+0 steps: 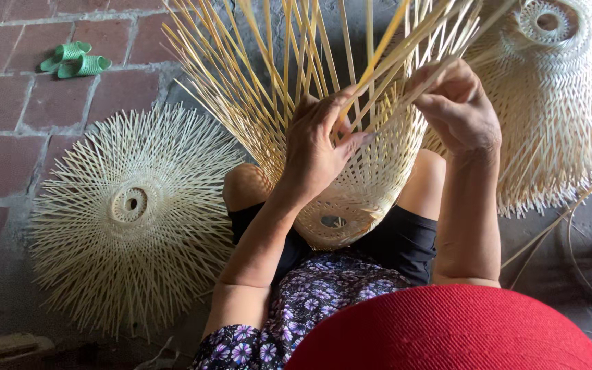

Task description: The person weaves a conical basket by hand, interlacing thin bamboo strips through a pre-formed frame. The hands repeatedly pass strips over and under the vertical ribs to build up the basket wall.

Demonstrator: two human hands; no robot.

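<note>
A half-woven bamboo basket (pixel 361 199) rests between my knees, its small round base hole toward me and long loose strips (pixel 255 82) fanning upward. My left hand (pixel 316 147) lies on the woven wall, fingers pinching strips near the weave's edge. My right hand (pixel 457 106) grips a bunch of strips at the basket's right rim, fingers curled round them.
A flat woven bamboo disc (pixel 131 212) with spiky ends lies on the floor at left. A stack of finished woven pieces (pixel 556 96) sits at upper right. Green sandals (pixel 73 60) lie on the brick paving. A red hat brim (pixel 447 332) fills the bottom edge.
</note>
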